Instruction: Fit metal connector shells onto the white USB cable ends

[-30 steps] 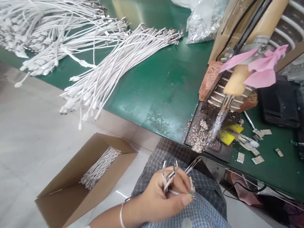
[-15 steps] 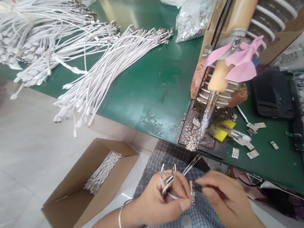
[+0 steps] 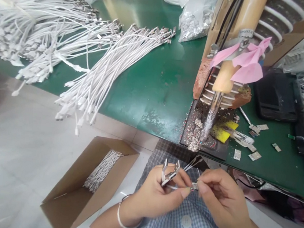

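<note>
My left hand [image 3: 162, 198] is closed round several white USB cables; their metal USB plugs [image 3: 171, 173] stick up above its knuckles. Between its thumb and forefinger lies one cable end with thin coloured wires. My right hand [image 3: 221, 196] pinches the small metal USB connector [image 3: 194, 186] at that cable end, so the two hands nearly meet in front of the checked apron. Fingertips partly cover the connector. Just beyond the hands, more thin white cables [image 3: 192, 164] rest over the lap.
A soldering iron [image 3: 217, 96] stands tip down above a grimy pad, by a yellow sponge [image 3: 226, 132]. Loose metal connectors [image 3: 254, 156] lie right of it. Bundled white cables [image 3: 110, 64] cover the green table's [image 3: 155, 88] left side. A cardboard box [image 3: 64, 207] holding cables sits on the floor.
My right hand has moved left and closed its fingertips on the connector, which now points sideways rather than upward. The left hand has stayed nearly in place. The view has shifted slightly.
</note>
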`<state>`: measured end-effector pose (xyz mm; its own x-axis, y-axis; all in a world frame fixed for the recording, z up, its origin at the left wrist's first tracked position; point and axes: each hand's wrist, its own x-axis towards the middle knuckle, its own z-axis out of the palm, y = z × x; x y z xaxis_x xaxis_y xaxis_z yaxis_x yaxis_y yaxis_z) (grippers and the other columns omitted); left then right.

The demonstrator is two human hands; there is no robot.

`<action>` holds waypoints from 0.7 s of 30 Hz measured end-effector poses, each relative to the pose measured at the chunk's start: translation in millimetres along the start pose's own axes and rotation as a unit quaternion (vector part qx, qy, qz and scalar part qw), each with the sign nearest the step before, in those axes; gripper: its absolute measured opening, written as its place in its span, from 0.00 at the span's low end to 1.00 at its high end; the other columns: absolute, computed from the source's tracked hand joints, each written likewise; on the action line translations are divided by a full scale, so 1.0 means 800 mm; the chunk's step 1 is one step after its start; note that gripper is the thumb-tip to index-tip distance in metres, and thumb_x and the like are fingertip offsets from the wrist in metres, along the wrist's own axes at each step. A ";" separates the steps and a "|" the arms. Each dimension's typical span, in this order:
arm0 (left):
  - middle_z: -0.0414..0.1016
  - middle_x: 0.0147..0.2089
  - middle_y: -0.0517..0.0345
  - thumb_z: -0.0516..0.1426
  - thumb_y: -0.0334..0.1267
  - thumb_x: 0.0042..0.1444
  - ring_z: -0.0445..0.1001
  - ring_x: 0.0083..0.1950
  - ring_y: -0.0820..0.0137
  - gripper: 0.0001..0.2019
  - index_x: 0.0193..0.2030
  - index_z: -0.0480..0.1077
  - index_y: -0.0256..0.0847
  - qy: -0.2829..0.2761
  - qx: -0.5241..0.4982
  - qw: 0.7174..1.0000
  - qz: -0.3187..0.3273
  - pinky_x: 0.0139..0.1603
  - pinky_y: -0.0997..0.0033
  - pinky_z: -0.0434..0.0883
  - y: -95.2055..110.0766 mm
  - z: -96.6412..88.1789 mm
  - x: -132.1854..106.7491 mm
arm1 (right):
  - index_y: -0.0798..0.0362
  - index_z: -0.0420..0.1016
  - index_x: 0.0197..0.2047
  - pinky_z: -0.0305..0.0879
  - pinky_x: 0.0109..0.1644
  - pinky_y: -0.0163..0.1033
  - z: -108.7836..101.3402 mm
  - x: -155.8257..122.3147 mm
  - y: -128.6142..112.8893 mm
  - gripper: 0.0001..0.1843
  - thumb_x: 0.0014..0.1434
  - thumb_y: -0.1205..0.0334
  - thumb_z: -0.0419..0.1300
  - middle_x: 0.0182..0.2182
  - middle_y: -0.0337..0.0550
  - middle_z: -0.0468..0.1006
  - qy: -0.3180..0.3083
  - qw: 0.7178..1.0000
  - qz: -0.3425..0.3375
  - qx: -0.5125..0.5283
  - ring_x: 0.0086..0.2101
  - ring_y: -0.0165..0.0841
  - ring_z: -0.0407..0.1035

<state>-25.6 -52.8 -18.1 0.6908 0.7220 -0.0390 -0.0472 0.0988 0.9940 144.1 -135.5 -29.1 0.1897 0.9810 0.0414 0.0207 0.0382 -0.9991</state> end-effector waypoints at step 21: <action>0.75 0.30 0.55 0.62 0.29 0.49 0.67 0.28 0.76 0.08 0.24 0.67 0.36 -0.044 -0.035 0.996 -0.073 0.28 0.78 0.66 0.018 -0.009 0.019 | 0.49 0.74 0.37 0.70 0.26 0.27 -0.003 0.010 -0.010 0.05 0.66 0.65 0.59 0.25 0.36 0.75 -0.015 1.000 -0.010 0.024 0.23 0.26 0.71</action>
<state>-21.1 -35.5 -5.1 0.7550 0.6333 -0.1701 0.0101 0.2481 0.9687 147.7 -128.1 -21.1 0.1595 0.9852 0.0620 -0.0221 0.0664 -0.9975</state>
